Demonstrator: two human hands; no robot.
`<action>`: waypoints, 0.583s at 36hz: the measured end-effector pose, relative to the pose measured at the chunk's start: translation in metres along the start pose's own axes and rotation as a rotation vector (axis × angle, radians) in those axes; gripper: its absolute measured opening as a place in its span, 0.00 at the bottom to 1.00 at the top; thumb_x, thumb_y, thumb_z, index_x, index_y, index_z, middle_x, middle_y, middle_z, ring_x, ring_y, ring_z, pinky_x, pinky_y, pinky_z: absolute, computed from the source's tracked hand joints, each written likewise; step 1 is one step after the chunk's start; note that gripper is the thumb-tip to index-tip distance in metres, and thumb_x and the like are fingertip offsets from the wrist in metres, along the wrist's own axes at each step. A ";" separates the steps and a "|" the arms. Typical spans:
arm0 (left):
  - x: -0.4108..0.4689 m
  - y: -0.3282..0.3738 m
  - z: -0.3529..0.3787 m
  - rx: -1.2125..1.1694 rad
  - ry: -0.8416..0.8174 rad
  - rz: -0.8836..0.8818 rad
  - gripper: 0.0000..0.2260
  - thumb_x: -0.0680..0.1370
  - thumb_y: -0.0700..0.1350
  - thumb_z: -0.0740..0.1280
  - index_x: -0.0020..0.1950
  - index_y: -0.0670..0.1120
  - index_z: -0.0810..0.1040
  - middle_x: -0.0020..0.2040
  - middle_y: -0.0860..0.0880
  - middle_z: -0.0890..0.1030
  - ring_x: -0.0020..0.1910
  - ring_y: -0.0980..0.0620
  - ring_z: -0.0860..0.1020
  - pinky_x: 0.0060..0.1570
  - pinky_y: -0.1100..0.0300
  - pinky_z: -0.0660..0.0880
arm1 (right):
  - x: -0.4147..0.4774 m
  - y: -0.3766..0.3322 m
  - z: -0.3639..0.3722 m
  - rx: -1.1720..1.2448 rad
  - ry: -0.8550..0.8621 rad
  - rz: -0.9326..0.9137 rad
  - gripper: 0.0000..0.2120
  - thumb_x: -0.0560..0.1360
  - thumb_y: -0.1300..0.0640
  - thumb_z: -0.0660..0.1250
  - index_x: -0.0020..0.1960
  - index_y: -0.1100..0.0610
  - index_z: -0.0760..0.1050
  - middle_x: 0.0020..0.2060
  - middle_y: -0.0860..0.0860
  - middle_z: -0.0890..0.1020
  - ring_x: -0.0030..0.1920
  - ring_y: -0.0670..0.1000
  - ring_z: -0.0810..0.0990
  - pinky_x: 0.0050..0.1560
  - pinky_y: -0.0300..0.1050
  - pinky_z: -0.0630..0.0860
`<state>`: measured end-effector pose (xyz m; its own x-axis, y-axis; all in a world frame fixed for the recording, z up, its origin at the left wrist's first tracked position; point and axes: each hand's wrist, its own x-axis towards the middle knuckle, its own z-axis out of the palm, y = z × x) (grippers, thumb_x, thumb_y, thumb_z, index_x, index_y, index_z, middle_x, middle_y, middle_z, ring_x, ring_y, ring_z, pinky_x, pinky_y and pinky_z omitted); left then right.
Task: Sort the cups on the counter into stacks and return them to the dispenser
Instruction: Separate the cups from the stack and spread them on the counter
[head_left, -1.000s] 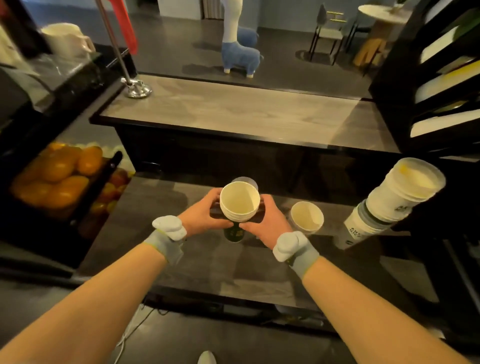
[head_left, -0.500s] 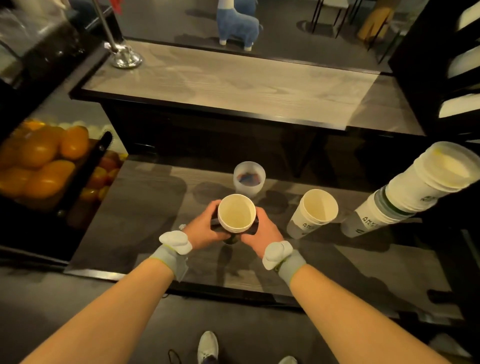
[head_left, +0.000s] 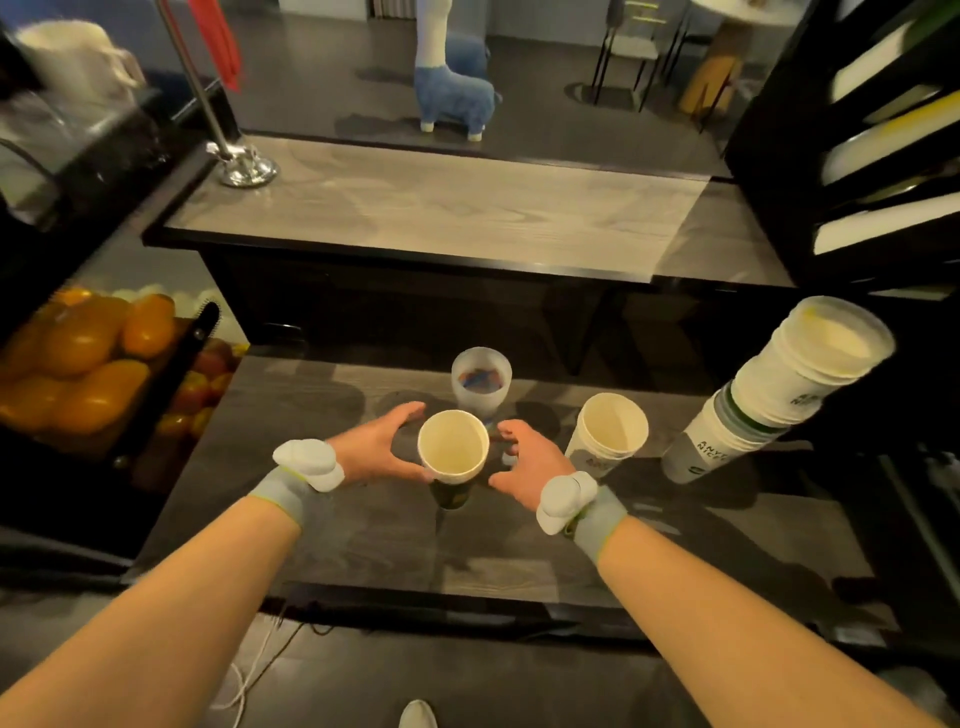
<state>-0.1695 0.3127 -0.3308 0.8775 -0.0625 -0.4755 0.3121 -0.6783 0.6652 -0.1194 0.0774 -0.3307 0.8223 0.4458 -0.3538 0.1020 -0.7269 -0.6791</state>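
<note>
On the dark counter (head_left: 363, 540) I see my left hand (head_left: 378, 451) and right hand (head_left: 524, 464), both spread open, flanking the paper cup stack (head_left: 452, 451) standing upright between them, my left thumb touching it.

The counter (head_left: 363, 545) is dark wood-grain with a slight sheen. On it, the paper cup (head_left: 453, 447) looks matt cream inside, as do the short cup stack (head_left: 605, 434) and tall cup stack (head_left: 779, 389). Behind the paper cup, a frosted plastic cup (head_left: 480, 376) looks translucent. The pole base (head_left: 247, 169) is glossy chrome.
</note>
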 end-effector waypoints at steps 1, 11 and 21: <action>-0.003 0.008 -0.008 0.029 0.013 0.002 0.47 0.69 0.55 0.77 0.80 0.55 0.52 0.79 0.53 0.59 0.75 0.47 0.64 0.70 0.53 0.67 | -0.003 -0.002 -0.008 -0.014 0.013 -0.007 0.34 0.73 0.61 0.72 0.75 0.55 0.62 0.70 0.51 0.72 0.68 0.52 0.72 0.59 0.40 0.70; -0.004 0.142 -0.046 -0.056 0.169 0.269 0.28 0.68 0.58 0.74 0.66 0.55 0.71 0.64 0.54 0.77 0.64 0.56 0.75 0.67 0.52 0.73 | -0.052 -0.027 -0.137 0.101 0.324 -0.149 0.27 0.72 0.54 0.74 0.68 0.52 0.70 0.62 0.45 0.77 0.60 0.43 0.76 0.59 0.40 0.73; 0.029 0.273 0.019 -0.091 0.094 0.484 0.20 0.74 0.51 0.74 0.64 0.52 0.74 0.58 0.55 0.80 0.59 0.57 0.78 0.65 0.52 0.75 | -0.125 0.006 -0.250 0.135 0.748 -0.140 0.19 0.74 0.53 0.71 0.63 0.50 0.73 0.55 0.44 0.78 0.55 0.42 0.76 0.55 0.39 0.76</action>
<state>-0.0657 0.1122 -0.1737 0.9573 -0.2850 -0.0493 -0.1115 -0.5209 0.8463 -0.0814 -0.1130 -0.1300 0.9712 0.0219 0.2373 0.2029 -0.5983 -0.7752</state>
